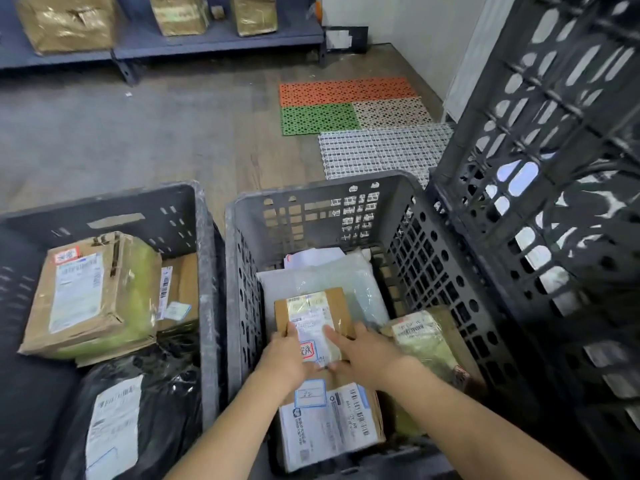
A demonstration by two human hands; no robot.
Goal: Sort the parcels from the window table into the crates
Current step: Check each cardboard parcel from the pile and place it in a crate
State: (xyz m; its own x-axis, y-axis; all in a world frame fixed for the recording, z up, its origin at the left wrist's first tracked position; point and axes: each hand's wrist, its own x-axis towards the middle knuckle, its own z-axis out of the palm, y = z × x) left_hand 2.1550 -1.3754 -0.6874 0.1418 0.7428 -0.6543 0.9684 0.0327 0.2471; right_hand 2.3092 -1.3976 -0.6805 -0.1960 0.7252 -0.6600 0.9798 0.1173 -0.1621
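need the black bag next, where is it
The black bag lies in the left crate, at its near end, just below the big box.

Brightness: even indoor light is filling the room, neither dim nor harsh.
Glare: tape on the shelf boxes (65, 24) is shining gold; the black bag (166, 386) is glinting.
Shadows: soft ones are lying inside the crates (311, 206).
Blur: the hands (360, 355) are smearing slightly; labels are staying unreadable.
Distortion: the wide lens is bending the stacked crate (554, 133) at the right edge.
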